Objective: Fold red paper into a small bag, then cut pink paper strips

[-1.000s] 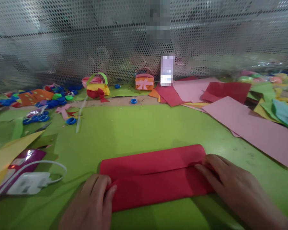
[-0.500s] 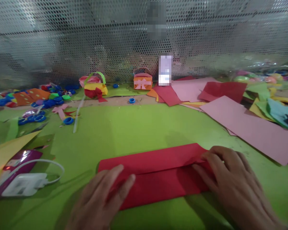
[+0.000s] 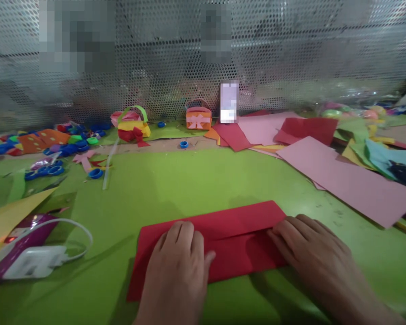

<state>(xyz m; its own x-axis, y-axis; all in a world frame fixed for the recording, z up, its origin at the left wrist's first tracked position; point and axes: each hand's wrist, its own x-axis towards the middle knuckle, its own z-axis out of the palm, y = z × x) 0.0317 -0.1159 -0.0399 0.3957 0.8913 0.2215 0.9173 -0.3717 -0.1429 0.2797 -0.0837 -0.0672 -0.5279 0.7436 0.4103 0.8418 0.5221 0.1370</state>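
Note:
A folded red paper sheet [image 3: 238, 228] lies flat on the green table cover [image 3: 176, 185] in front of me. My left hand [image 3: 177, 266] rests palm down on its left half, fingers stretched out and together. At the sheet's right end, my right hand [image 3: 311, 253] presses down with flat fingers where the folded flap's edge runs. Neither hand grips anything.
A white charger with cable [image 3: 37, 264] on a purple pack lies at the left. Pink and red paper sheets [image 3: 345, 178] spread at the right. Blue bottle caps [image 3: 54, 169], small paper baskets [image 3: 133, 126] and a perforated metal screen [image 3: 291, 58] stand at the back.
My left hand moved from the sheet's left corner onto the paper and now lies flat. The rounded top fold has been pressed flat. My right hand stayed at the right end.

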